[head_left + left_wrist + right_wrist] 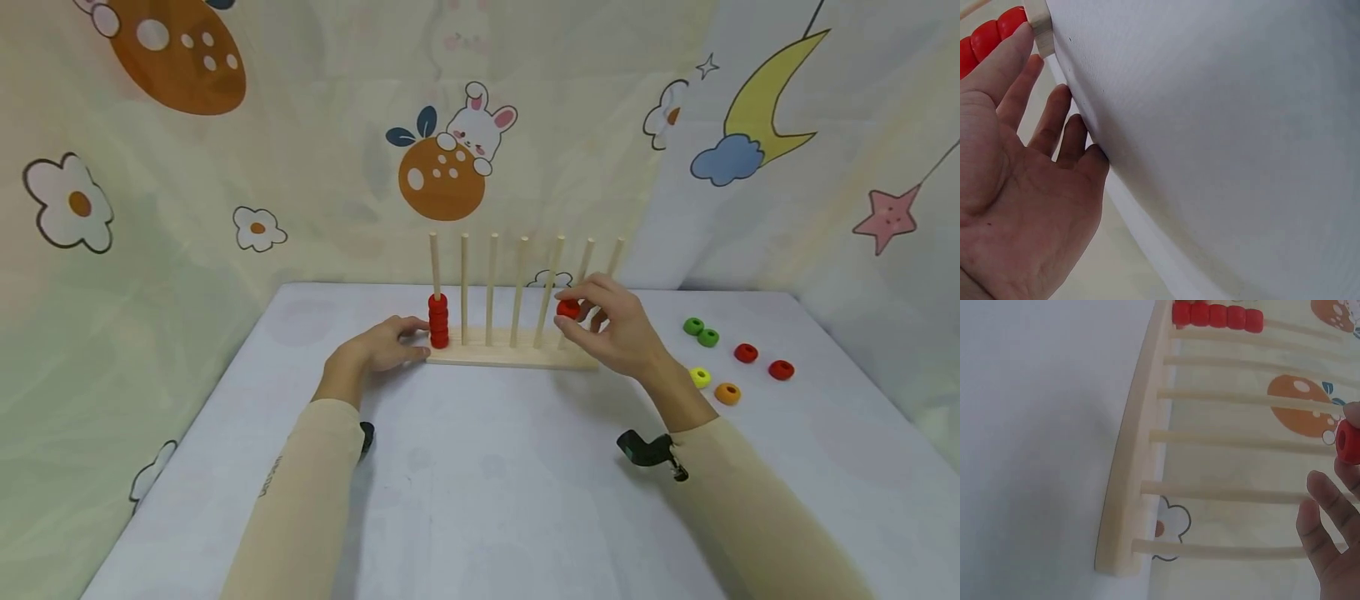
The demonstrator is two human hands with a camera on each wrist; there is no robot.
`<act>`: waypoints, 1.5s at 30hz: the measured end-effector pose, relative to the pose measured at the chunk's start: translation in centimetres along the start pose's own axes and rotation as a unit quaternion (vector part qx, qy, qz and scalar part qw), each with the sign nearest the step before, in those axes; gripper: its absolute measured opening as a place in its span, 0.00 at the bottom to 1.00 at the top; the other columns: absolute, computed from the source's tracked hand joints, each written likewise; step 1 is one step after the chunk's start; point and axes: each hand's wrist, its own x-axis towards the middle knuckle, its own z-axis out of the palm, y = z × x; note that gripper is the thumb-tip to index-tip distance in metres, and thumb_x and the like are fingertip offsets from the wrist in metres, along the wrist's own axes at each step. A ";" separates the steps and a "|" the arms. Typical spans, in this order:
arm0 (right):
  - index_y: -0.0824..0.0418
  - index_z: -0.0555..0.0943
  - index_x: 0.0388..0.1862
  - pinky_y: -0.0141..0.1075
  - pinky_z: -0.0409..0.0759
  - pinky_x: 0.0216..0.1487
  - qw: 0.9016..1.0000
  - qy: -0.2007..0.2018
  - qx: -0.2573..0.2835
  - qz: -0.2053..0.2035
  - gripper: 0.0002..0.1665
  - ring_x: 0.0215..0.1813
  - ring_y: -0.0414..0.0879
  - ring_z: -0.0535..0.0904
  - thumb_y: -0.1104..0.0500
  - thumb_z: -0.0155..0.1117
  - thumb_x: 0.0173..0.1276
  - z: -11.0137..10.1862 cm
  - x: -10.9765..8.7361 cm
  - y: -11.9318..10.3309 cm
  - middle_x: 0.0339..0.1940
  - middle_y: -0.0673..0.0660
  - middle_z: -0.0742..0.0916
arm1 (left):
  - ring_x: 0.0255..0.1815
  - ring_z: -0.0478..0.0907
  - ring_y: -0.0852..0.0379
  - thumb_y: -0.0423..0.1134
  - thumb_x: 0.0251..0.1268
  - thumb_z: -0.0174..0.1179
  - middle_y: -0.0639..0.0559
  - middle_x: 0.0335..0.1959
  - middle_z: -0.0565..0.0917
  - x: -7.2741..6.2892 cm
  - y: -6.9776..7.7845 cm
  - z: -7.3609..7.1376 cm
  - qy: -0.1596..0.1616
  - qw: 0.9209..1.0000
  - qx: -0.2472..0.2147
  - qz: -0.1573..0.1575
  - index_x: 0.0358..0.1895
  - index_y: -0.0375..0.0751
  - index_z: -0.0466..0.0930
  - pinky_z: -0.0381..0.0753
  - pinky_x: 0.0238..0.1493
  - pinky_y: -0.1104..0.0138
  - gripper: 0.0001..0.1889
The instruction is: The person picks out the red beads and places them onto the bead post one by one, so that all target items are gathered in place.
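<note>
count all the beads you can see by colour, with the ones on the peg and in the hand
Red beads: 8 (5 on the peg, 1 in the right hand, 2 on the table)
Green beads: 2
Yellow bead: 1
Orange bead: 1
Total in view: 12

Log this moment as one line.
right hand: pinches red bead | left hand: at left end of rack | leftmost peg: red bead stack | loose beads: on table, right of rack

White table: rack, beads (loose).
</note>
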 end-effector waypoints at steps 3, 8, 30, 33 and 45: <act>0.58 0.87 0.50 0.37 0.81 0.26 1.000 0.009 0.010 -0.005 0.17 0.34 0.41 0.82 0.68 0.75 0.61 0.7 0.6 -0.3 0.41 0.52 0.84 | 0.80 0.57 0.40 0.52 0.73 0.60 0.44 0.78 0.64 -0.1 -0.1 -0.1 0.004 1.000 0.000 -0.002 0.76 0.60 0.67 0.58 0.75 0.36 0.30; 0.65 0.86 0.47 0.40 0.79 0.23 0.999 0.031 0.025 -0.021 0.18 0.32 0.47 0.82 0.74 0.74 0.58 1.7 1.2 -0.7 0.39 0.59 0.85 | 0.79 0.57 0.40 0.52 0.73 0.60 0.44 0.77 0.64 -0.1 0.0 0.0 0.005 1.000 -0.001 0.006 0.76 0.60 0.67 0.58 0.75 0.36 0.30; 0.62 0.84 0.54 0.38 0.82 0.27 0.993 0.037 0.099 -0.051 0.20 0.31 0.45 0.82 0.69 0.74 0.62 5.6 5.0 -3.8 0.44 0.56 0.87 | 0.80 0.55 0.39 0.52 0.72 0.61 0.44 0.78 0.63 -0.1 0.3 0.4 0.006 1.000 -0.006 -0.011 0.75 0.60 0.68 0.56 0.75 0.34 0.30; 0.61 0.84 0.55 0.38 0.82 0.28 0.992 0.039 0.109 -0.047 0.19 0.31 0.44 0.82 0.68 0.73 0.64 6.3 5.7 -4.3 0.45 0.55 0.88 | 0.80 0.55 0.39 0.52 0.72 0.61 0.44 0.78 0.64 -0.2 0.1 0.3 0.009 1.000 -0.002 -0.015 0.75 0.61 0.68 0.56 0.75 0.34 0.29; 0.62 0.83 0.57 0.38 0.86 0.34 0.992 0.037 0.104 -0.059 0.18 0.33 0.44 0.83 0.67 0.71 0.68 7.2 8.0 -5.8 0.53 0.57 0.89 | 0.81 0.55 0.39 0.53 0.71 0.62 0.44 0.79 0.64 -0.1 0.1 0.4 0.010 1.000 -0.006 -0.020 0.75 0.62 0.69 0.56 0.75 0.33 0.30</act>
